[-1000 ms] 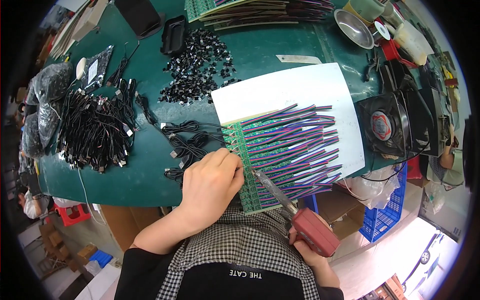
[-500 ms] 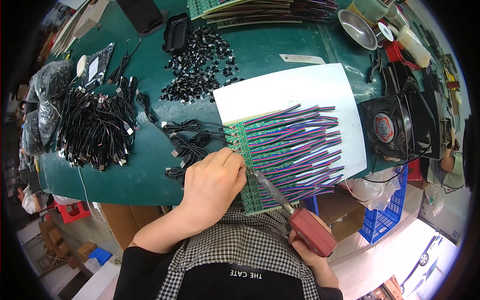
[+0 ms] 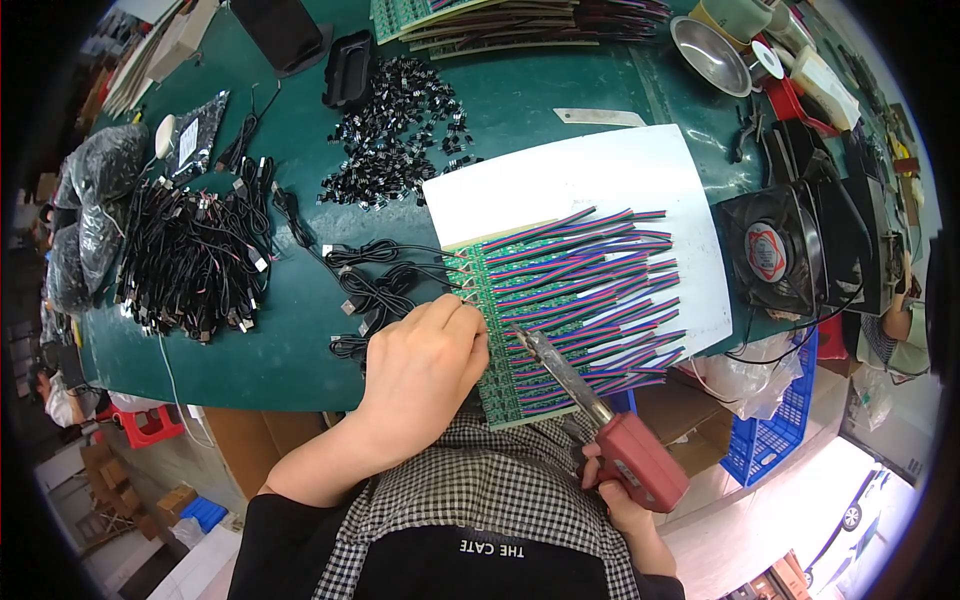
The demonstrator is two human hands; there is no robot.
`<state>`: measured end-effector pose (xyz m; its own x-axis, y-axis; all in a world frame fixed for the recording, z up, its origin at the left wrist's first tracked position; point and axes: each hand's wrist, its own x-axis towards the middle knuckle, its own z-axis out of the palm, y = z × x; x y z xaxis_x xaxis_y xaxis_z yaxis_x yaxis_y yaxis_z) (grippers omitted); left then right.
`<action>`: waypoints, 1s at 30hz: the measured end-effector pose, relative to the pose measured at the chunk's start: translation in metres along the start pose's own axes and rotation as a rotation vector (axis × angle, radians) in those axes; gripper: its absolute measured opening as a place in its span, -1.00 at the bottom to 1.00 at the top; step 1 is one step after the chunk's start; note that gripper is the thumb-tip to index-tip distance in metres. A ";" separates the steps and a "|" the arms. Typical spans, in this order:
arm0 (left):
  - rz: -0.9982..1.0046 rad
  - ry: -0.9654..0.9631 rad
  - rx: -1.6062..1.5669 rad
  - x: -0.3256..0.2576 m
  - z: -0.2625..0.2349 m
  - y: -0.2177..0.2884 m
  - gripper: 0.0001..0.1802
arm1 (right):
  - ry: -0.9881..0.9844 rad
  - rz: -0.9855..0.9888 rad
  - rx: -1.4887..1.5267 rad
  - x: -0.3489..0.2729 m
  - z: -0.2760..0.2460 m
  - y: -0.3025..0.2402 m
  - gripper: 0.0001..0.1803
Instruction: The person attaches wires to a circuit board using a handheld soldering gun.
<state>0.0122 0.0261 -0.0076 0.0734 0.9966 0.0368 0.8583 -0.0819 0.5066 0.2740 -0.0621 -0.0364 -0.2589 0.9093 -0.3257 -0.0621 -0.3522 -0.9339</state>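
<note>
The left hand point(image 3: 428, 365) was at the table's near edge, palm down, its fingers bent and drawn close together over the left side of a green circuit board panel point(image 3: 508, 408). The fingertips were hidden, so it could not be told whether they pinched anything. The right hand point(image 3: 622, 500), in front of the table's near edge, had its fingers curled round the red handle of a soldering iron point(image 3: 648, 468). The iron's metal barrel slanted up and leftward over the panel, just beside the left hand; whether its tip touched the panel could not be told.

The panel lay right of the middle of the table's near edge, its near end reaching out over that edge in front of the checked apron point(image 3: 470, 470). Striped ribbon wires point(image 3: 600, 275) fanned from it toward the table's right edge, partly across a white sheet point(image 3: 590, 170) beneath. Black USB cables point(image 3: 375, 290) lay at its left side, some running up to it.

Toward the table's left edge was a large pile of black cables point(image 3: 190, 265), with dark plastic bags point(image 3: 100, 165) beside it. A heap of small black connectors point(image 3: 395, 150) lay between the panel and the table's far edge, near a black tray point(image 3: 348, 70). A stack of circuit boards point(image 3: 520, 30) stood at the far edge, a steel bowl point(image 3: 708, 58) near the far right corner, and a fan point(image 3: 768, 252) by the right edge.
</note>
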 end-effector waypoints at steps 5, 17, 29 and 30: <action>0.007 -0.157 0.049 -0.002 -0.020 0.003 -0.75 | 0.007 0.010 0.140 0.000 0.001 -0.001 -0.24; -0.077 -0.041 -0.210 -0.032 -0.062 -0.041 -0.87 | 0.057 0.012 0.223 -0.002 -0.002 -0.002 -0.24; 0.147 0.124 -0.165 -0.010 -0.004 -0.029 -0.74 | 0.036 0.036 0.227 -0.007 -0.004 0.006 -0.18; 0.125 0.131 -0.189 -0.009 0.001 -0.027 -0.76 | 0.022 0.046 0.231 -0.008 -0.005 0.007 -0.17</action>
<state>-0.0109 0.0197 -0.0224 0.0965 0.9720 0.2141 0.7359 -0.2145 0.6422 0.2802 -0.0708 -0.0408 -0.2454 0.8949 -0.3726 -0.2701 -0.4323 -0.8603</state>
